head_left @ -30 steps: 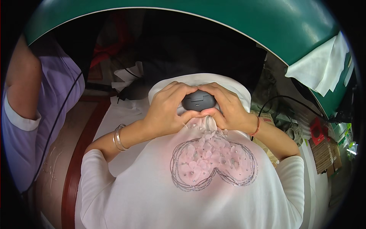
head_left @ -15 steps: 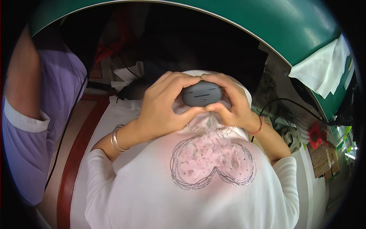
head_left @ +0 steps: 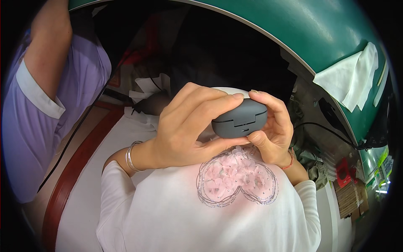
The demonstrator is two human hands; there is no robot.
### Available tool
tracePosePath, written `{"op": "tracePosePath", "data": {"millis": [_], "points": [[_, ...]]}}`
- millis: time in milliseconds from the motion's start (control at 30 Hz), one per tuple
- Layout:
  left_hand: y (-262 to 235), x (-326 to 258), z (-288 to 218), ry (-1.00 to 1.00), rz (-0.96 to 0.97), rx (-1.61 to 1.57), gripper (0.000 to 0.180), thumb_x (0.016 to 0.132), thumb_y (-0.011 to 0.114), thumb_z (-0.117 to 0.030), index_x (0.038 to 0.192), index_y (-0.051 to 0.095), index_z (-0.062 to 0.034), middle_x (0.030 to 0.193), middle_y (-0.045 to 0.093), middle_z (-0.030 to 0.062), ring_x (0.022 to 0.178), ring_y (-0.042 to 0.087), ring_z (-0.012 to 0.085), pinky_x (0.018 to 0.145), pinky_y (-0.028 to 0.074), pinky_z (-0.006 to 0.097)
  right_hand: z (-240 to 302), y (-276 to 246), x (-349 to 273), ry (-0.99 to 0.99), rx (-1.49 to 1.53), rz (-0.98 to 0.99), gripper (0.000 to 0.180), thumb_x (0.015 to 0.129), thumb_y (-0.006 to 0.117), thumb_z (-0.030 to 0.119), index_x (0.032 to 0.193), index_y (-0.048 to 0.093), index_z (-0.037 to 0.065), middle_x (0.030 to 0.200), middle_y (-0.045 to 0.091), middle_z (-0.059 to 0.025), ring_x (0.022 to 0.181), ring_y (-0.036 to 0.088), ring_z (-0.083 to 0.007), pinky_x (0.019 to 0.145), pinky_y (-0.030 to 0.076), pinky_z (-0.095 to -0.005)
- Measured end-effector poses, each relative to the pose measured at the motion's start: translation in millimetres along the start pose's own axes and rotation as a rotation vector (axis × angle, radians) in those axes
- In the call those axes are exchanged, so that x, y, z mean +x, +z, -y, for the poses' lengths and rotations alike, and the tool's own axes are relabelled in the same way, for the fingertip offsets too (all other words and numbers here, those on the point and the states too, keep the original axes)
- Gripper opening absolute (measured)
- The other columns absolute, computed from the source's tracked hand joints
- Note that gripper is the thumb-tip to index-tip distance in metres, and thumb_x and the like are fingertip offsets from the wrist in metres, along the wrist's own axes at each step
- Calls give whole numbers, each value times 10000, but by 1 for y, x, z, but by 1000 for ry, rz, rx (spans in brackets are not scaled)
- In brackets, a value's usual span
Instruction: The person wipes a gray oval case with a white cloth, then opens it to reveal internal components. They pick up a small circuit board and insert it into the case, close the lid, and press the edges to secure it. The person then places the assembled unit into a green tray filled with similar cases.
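Observation:
A dark grey earbud charging case [head_left: 228,126], oval and smooth, is held up in front of my chest between both hands. Its hinge and small charging port face me, and the lid looks closed. My left hand [head_left: 180,122] grips the left end, fingers along the top and thumb beneath. At the other end, my right hand [head_left: 275,126] has its index finger near the top edge and its thumb at the lower corner. The far side of the case is hidden.
A green tabletop [head_left: 294,29] curves across the far side, with a white cloth [head_left: 350,77] on its right part. To my left is a person in a purple shirt [head_left: 79,63]. A black cable [head_left: 323,126] and stacked cardboard [head_left: 350,197] lie to the right.
The case has come lower and right in the picture and looks larger. It is now tilted, showing the hinge more clearly. The neighbouring person's arm has shifted upward in view.

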State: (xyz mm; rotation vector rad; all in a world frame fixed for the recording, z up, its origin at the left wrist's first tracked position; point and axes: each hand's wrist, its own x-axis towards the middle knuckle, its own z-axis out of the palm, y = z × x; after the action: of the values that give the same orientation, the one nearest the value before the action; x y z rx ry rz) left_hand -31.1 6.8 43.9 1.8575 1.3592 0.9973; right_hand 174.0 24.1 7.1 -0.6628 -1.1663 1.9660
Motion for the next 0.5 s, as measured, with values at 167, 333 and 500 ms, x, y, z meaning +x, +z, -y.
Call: {"op": "tracePosePath", "data": {"millis": [167,333,500], "points": [[4,-4,-8,7,6,-1,675,579,927,-232,1146,624,-27,996,668,104,801,603,229,662,451,300,5,-1,-9,11,7,-9,617,876,702,110,1377,393,-72,1372,445,-178,1243,502,-251,1034,433,-370],[9,-7,-7,9,20,21,677,582,926,-247,1148,624,-29,999,668,96,804,598,223,657,437,304,2,-3,-13,-1,23,-15,621,871,708,108,1379,395,-66,1371,445,-175,1251,497,-249,1040,431,-376],[19,-14,-10,17,14,37,690,571,931,-258,1145,625,-28,996,667,91,794,587,216,657,433,304,0,-6,-25,10,2,-26,624,873,709,124,1379,396,-63,1370,445,-175,1249,500,-247,1040,430,-374]]}}
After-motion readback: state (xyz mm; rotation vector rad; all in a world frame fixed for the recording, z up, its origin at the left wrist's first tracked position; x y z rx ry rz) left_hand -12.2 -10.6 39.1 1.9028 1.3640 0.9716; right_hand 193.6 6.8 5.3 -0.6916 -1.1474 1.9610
